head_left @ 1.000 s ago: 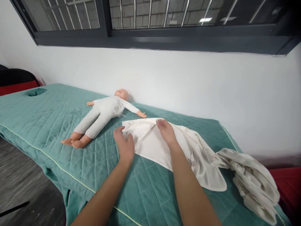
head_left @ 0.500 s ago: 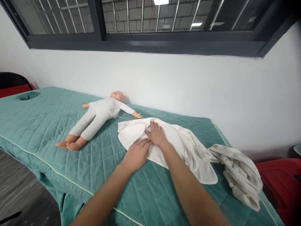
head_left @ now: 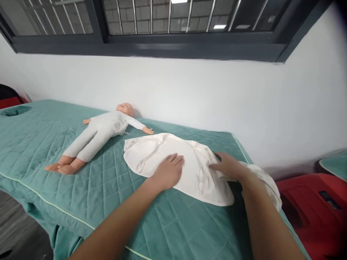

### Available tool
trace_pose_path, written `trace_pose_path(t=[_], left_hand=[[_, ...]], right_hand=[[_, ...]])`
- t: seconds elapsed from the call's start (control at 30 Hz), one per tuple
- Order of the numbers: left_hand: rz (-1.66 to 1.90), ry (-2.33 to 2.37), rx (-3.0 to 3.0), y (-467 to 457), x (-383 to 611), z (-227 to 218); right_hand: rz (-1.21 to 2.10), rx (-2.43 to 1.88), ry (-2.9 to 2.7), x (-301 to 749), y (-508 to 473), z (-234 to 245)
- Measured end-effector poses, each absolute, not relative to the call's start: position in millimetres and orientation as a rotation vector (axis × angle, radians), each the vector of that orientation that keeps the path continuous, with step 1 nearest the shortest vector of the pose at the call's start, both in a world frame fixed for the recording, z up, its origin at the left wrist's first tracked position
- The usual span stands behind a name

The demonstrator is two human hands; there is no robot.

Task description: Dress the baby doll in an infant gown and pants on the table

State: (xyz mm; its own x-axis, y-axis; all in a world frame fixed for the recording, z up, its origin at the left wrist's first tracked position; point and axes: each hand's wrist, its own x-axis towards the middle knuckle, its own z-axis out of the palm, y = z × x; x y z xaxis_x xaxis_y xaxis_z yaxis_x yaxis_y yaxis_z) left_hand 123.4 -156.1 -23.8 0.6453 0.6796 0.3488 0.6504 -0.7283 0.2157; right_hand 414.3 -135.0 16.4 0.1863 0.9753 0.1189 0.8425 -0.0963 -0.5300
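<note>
A white cloth (head_left: 189, 173) with rounded corners and a small print on its folded edge lies spread on a green quilted bed cover (head_left: 173, 224). My left hand (head_left: 169, 171) rests flat on its middle, fingers stretched out. Over the cloth's right side is my right hand (head_left: 229, 165), its thumb and fingers apart at the folds; some fingertips are hidden. Behind the right wrist, a bunched cloth (head_left: 267, 182) is partly covered by my forearm. A baby doll (head_left: 105, 126) in a white suit lies on its back to the left, one arm stretched toward the white cloth.
The bed stands against a white wall (head_left: 189, 94) below a dark-framed window (head_left: 189, 47) with bars. A red object (head_left: 311, 209) stands beyond the bed's right edge. At the far left are a hole (head_left: 16, 110) in the cover and a black and red chair (head_left: 9, 97).
My right hand has moved right, from the cloth's middle to its right-hand folds. My left hand now presses flatter on the cloth, which lies smoother. The view has turned slightly right.
</note>
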Motion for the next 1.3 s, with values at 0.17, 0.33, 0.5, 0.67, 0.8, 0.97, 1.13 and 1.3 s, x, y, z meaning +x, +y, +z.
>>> trace_pose_path(t=[0.17, 0.33, 0.5, 0.67, 0.8, 0.97, 1.13, 1.3], left_hand=[[0.542, 1.063, 2.743, -130.0, 189.5, -17.2], [0.566, 1.065, 2.675, -112.1, 208.4, -12.0], [0.648, 1.108, 2.493, -108.6, 204.4, -11.7], [0.688, 1.122, 2.365, -107.9, 202.2, -13.1], [0.667, 1.132, 2.395, -106.9, 201.3, -14.6], [0.62, 1.213, 2.507, -106.3, 202.4, -17.1], [0.558, 1.299, 2.542, -106.8, 204.9, -15.1], [0.498, 1.301, 2.549, -101.7, 206.3, -11.7]], right_hand=[[0.482, -2.085, -1.725, 427.9, -143.3, 23.2], [0.319, -2.094, -1.361, 444.5, -143.1, 27.6], [0.07, -2.027, -1.27, 434.3, -132.8, 24.3], [0.274, -2.238, -1.345, 432.4, -142.0, 28.9], [0.491, -2.372, -1.535, 451.4, -151.7, 28.1], [0.34, -2.335, -1.594, 461.4, -149.3, 27.4], [-0.011, -2.078, -1.278, 448.7, -138.8, 22.0], [-0.011, -1.914, -1.218, 446.7, -127.1, 12.1]])
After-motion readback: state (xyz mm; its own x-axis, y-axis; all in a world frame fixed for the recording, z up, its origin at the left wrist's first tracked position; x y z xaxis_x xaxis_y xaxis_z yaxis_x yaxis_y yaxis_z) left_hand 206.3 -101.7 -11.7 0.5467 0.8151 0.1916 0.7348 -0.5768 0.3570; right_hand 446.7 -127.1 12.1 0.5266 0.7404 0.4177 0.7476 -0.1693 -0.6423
